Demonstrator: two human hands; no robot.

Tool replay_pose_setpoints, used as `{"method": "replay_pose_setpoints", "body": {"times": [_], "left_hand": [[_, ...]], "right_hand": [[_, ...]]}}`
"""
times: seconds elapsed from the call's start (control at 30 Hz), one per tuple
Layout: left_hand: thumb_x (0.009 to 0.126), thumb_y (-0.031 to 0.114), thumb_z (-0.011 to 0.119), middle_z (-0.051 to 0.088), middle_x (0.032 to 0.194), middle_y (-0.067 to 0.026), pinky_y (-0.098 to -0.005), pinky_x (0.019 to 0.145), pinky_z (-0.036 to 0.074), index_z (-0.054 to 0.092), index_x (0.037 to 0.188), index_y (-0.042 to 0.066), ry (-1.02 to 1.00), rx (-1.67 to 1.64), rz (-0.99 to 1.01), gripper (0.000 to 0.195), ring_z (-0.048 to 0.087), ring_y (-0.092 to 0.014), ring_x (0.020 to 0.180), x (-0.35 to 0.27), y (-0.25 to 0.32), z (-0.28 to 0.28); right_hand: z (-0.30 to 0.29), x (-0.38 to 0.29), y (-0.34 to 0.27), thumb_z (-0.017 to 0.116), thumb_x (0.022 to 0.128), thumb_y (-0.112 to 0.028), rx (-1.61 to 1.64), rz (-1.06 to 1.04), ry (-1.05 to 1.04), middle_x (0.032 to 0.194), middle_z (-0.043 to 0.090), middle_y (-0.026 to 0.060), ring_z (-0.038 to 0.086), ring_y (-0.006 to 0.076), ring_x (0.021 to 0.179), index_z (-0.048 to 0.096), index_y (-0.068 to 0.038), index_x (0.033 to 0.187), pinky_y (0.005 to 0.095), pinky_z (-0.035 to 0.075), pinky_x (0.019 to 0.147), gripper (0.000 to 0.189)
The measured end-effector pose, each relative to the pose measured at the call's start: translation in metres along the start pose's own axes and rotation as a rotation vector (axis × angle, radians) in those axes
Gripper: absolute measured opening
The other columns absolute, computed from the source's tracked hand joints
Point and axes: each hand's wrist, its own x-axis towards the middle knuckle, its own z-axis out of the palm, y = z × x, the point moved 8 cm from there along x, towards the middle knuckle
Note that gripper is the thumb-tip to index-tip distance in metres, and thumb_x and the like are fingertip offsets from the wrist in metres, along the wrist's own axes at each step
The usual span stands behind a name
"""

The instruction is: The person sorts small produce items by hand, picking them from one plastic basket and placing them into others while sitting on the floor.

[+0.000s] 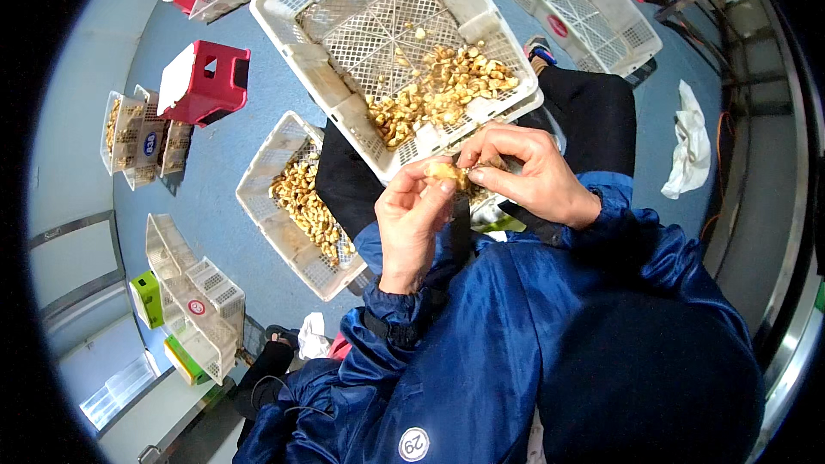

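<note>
My left hand (416, 209) pinches a small yellowish-brown mushroom piece (442, 171) between thumb and fingertips. Close against it, my right hand (525, 171) has its thumb and fingers on the darker end of that piece; whether it grips a tool as well cannot be told. Just beyond both hands stands a large white plastic crate (322, 77) with a mesh floor, tilted in view. Small yellow-brown mushroom pieces (445, 87) lie heaped in its near part. Brown scraps show beneath my right hand, partly hidden by it.
On the blue floor at left is a white crate (258, 196) of similar pieces. Red stools (222, 84) and stacked crates (129, 132) stand farther left. Another crate (580, 55) is at upper right, near a crumpled white sheet (689, 142). A co-worker's dark sleeve (290, 425) shows lower left.
</note>
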Motion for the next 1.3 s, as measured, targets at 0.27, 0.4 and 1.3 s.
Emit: {"method": "replay_pose_setpoints", "body": {"times": [0.27, 0.4, 1.3], "left_hand": [[0.095, 0.013, 0.057, 0.063, 0.094, -0.0045, -0.0179, 0.049, 0.035, 0.059, 0.111, 0.002, -0.153, -0.221, -0.155, 0.019, 0.050, -0.006, 0.059, 0.004, -0.021, 0.009], [0.094, 0.012, 0.059, 0.064, 0.089, -0.0045, -0.0185, 0.049, 0.040, 0.059, 0.111, 0.001, -0.135, -0.094, -0.144, 0.020, 0.053, -0.007, 0.057, 0.003, -0.022, 0.008], [0.081, -0.004, 0.066, 0.060, 0.090, -0.0062, -0.0239, 0.074, 0.044, 0.064, 0.098, -0.003, -0.166, 0.437, 0.296, 0.018, 0.055, -0.013, 0.083, -0.002, 0.015, 0.014]], "right_hand": [[0.003, -0.002, -0.009, 0.063, 0.079, -0.004, -0.125, -0.017, -0.044, 0.081, 0.062, 0.0117, 0.061, 0.0228, 0.077, 0.058, 0.002, 0.076, 0.0327, 0.047, 0.067, 0.008], [-0.003, 0.001, -0.028, 0.062, 0.077, -0.003, -0.254, -0.180, 0.024, 0.081, 0.059, 0.0124, 0.060, 0.0271, 0.075, 0.059, 0.003, 0.079, 0.0346, 0.047, 0.066, 0.007], [-0.006, 0.000, 0.004, 0.064, 0.081, -0.006, 0.068, 0.134, 0.019, 0.079, 0.066, 0.0069, 0.061, 0.0114, 0.076, 0.064, 0.000, 0.080, 0.0274, 0.047, 0.067, 0.006]]}}
